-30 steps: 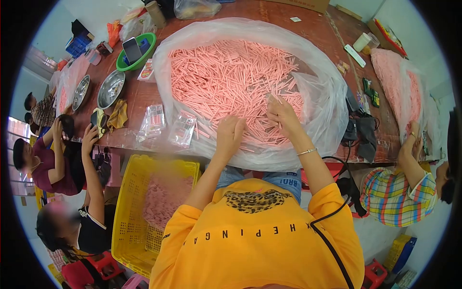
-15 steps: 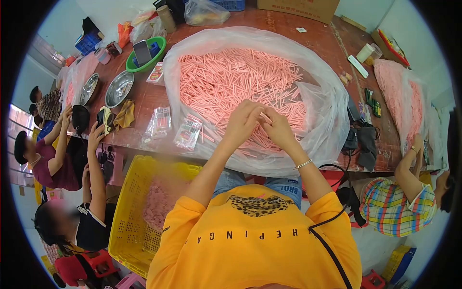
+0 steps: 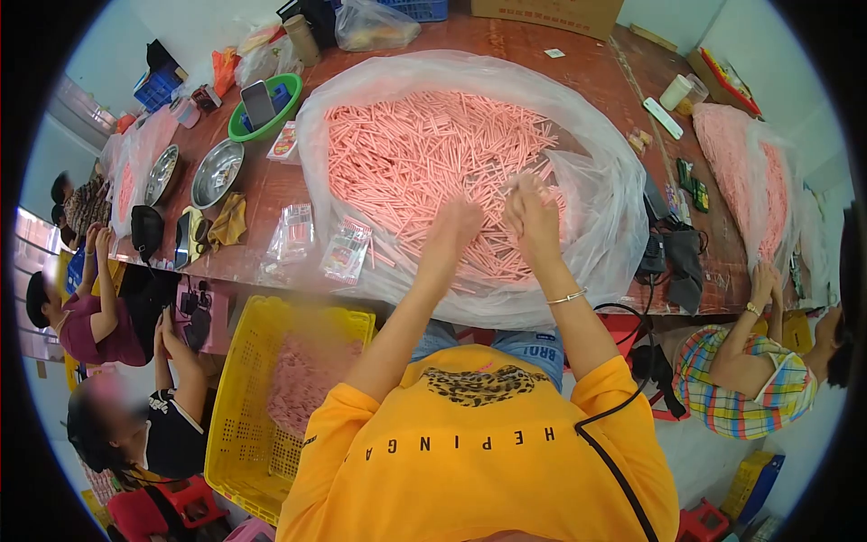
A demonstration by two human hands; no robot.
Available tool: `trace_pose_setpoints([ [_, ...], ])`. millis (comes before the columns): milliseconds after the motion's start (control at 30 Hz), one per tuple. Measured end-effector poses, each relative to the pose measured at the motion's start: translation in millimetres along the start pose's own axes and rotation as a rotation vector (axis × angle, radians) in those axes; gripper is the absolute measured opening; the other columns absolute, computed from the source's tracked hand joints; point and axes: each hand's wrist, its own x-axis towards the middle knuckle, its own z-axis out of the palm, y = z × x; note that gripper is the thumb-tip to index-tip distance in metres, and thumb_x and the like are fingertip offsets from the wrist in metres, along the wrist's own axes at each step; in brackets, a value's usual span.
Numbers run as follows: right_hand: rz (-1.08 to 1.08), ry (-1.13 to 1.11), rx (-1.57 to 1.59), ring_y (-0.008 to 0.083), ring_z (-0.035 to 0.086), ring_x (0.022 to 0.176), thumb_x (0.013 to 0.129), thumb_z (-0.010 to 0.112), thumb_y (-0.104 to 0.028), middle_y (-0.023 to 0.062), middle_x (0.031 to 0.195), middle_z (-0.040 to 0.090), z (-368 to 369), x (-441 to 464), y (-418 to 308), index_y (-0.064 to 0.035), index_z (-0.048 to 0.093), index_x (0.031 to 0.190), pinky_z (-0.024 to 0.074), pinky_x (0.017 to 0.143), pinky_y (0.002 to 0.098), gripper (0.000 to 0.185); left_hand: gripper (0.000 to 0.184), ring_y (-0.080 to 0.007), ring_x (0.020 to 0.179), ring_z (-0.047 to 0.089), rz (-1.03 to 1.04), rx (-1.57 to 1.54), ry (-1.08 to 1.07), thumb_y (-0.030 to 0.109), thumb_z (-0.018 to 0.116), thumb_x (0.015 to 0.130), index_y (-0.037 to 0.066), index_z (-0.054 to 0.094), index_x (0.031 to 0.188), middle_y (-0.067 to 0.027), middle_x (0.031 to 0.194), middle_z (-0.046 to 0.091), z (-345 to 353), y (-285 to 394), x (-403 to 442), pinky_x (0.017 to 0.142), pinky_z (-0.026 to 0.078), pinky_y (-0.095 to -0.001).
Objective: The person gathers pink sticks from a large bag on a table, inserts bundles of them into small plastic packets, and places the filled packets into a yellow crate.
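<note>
A heap of thin pink sticks (image 3: 397, 149) lies in a large clear plastic bag (image 3: 601, 167) spread open on the red-brown table (image 3: 262, 185). Over the lower middle of the heap is my left hand (image 3: 453, 230), blurred, its grip hard to make out. My right hand (image 3: 531, 212), with a bracelet at the wrist, is a little to its right, near the inner fold of the bag; its fingers are smeared by motion. The two hands are apart. Flat printed packets (image 3: 346, 250) lie left of the bag, by the table edge.
A yellow crate (image 3: 230, 434) with pink material stands below the table at left. Steel bowls (image 3: 217, 173) and a green basin (image 3: 291, 107) holding a phone are on the left. Co-workers sit at both sides; another pink-filled bag (image 3: 736, 167) lies right. A black cable hangs near my right arm.
My hands met over the heap half a second ago and have now moved apart. The co-worker at lower left has drawn a hand back from the table edge.
</note>
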Motion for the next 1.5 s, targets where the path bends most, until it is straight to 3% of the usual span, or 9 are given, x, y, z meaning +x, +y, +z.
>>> trace_pose_setpoints([
  [67,-0.093,0.110,-0.004,0.0036,0.042,0.054,0.102,0.051,-0.020,-0.0017,0.063,0.048,24.7,0.8,-3.6,-0.0025,0.060,0.097,0.0333,0.048,0.0185,0.021,0.063,-0.0236,0.129,0.045,-0.336,-0.467,-0.078,0.050,0.035,0.104,0.000,0.039,0.142,-0.0142,0.138,0.050,15.3,-12.9,-5.9,0.111,0.033,-0.0394],
  [433,-0.241,0.026,-0.433,0.0091,0.057,0.075,0.096,0.060,-0.013,0.0021,0.084,0.061,23.6,-9.6,27.1,-0.0023,0.063,0.096,0.0466,0.072,0.0227,0.011,0.068,-0.0240,0.128,0.046,-0.215,-0.534,-0.152,0.057,0.028,0.102,0.001,0.042,0.137,-0.0118,0.135,0.049,29.5,-13.9,-5.2,0.111,0.035,-0.0391],
  [767,-0.127,0.146,-0.446,0.0082,0.057,0.074,0.095,0.059,-0.012,0.0036,0.082,0.061,46.2,-17.8,9.4,-0.0021,0.056,0.119,0.0470,0.071,0.0219,0.026,0.063,-0.0239,0.124,0.048,-0.317,-0.662,-0.038,0.060,0.029,0.100,0.007,0.049,0.129,-0.0081,0.126,0.054,35.2,-3.2,-4.9,0.108,0.036,-0.0391],
  [933,0.008,0.006,-0.362,0.0041,0.052,0.071,0.095,0.063,-0.013,-0.0002,0.080,0.059,15.4,-15.4,23.6,-0.0035,0.062,0.107,0.0433,0.064,0.0199,0.016,0.056,-0.0232,0.117,0.052,-0.137,-0.853,-0.692,0.057,0.034,0.101,0.008,0.056,0.118,-0.0081,0.115,0.058,-19.9,-73.3,29.2,0.101,0.040,-0.0355],
  [1000,-0.089,0.128,-0.428,0.0030,0.051,0.072,0.094,0.064,-0.014,-0.0001,0.082,0.060,8.5,-16.3,22.3,-0.0047,0.064,0.103,0.0431,0.064,0.0197,0.012,0.048,-0.0233,0.113,0.053,0.037,-0.572,-0.751,0.049,0.040,0.102,0.007,0.058,0.117,-0.0087,0.113,0.060,-23.5,-71.2,34.4,0.098,0.042,-0.0350],
  [1200,-0.243,0.198,-0.901,0.0114,0.055,0.066,0.095,0.063,-0.020,0.0000,0.073,0.060,-2.5,-14.3,27.3,-0.0031,0.062,0.096,0.0456,0.065,0.0274,0.017,0.023,-0.0228,0.102,0.057,0.610,0.817,-0.064,0.017,0.058,0.098,-0.001,0.063,0.111,-0.0092,0.107,0.063,14.0,23.7,-15.0,0.091,0.044,-0.0346],
  [1267,0.059,0.205,-0.498,0.0096,0.050,0.061,0.097,0.060,-0.020,-0.0008,0.069,0.055,-0.8,-12.1,17.0,-0.0035,0.061,0.093,0.0417,0.060,0.0262,0.017,0.018,-0.0199,0.100,0.058,0.659,0.905,-0.050,0.010,0.058,0.096,-0.001,0.066,0.107,-0.0064,0.108,0.063,17.2,22.8,-17.4,0.092,0.044,-0.0308],
  [1400,0.076,0.047,0.267,0.0057,0.043,0.059,0.100,0.056,-0.020,-0.0023,0.067,0.048,-11.3,-7.5,14.9,-0.0054,0.061,0.091,0.0342,0.056,0.0236,0.018,0.033,-0.0229,0.111,0.057,0.148,0.414,-0.036,0.021,0.051,0.101,-0.001,0.056,0.125,-0.0111,0.121,0.060,5.2,7.4,-17.5,0.099,0.042,-0.0341],
  [1500,-0.094,0.030,0.105,0.0055,0.047,0.068,0.101,0.053,-0.019,-0.0017,0.072,0.050,2.4,-9.5,10.7,-0.0053,0.060,0.091,0.0376,0.061,0.0228,0.019,0.047,-0.0270,0.123,0.053,-0.058,-0.162,-0.055,0.031,0.044,0.104,-0.003,0.044,0.137,-0.0176,0.133,0.054,21.0,-4.8,-19.0,0.107,0.039,-0.0390],
])
